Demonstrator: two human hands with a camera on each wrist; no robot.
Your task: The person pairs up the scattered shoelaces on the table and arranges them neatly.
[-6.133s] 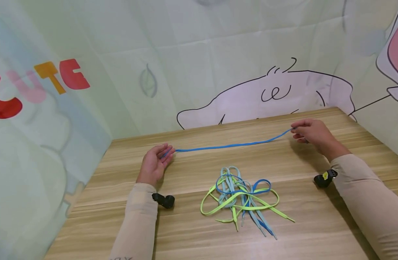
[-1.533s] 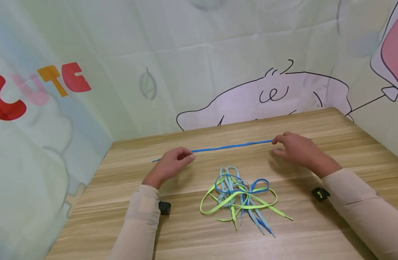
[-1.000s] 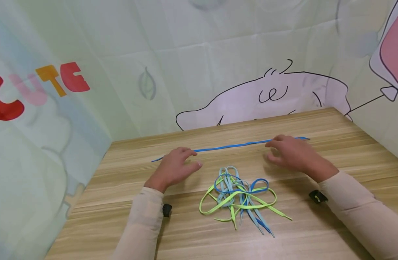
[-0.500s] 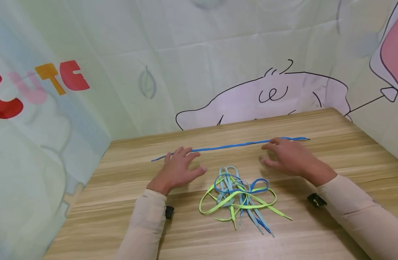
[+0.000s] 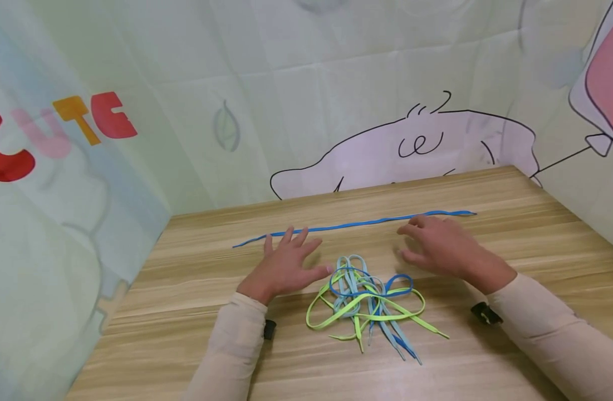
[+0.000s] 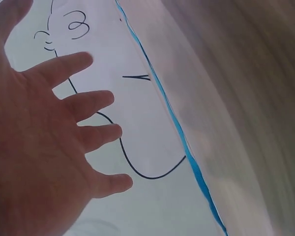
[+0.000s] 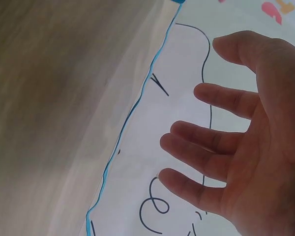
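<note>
A blue shoelace [image 5: 356, 225] lies almost straight across the far part of the table. In the head view, my left hand [image 5: 286, 270] has its fingers spread, its fingertips overlapping the left part of that lace. My right hand [image 5: 446, 248] hovers just in front of the lace's right part with its fingers loosely bent. Both palms show nothing held: the left hand [image 6: 49, 142] in the left wrist view, the right hand [image 7: 250, 132] in the right wrist view. Between and nearer than the hands sits a tangle of yellow-green shoelaces [image 5: 398, 313], light-blue shoelaces [image 5: 388, 333] and blue ones.
The wood-grain table [image 5: 176, 312] ends at the back and left against a printed cloth backdrop [image 5: 196, 111]. Black wrist cameras [image 5: 486, 313] stick out below the sleeves, close over the table.
Several seconds ago both hands held the blue shoelace stretched by its ends; now it lies released on the table. Lately the left hand has shifted right and spread its fingers; the right has drifted slightly left.
</note>
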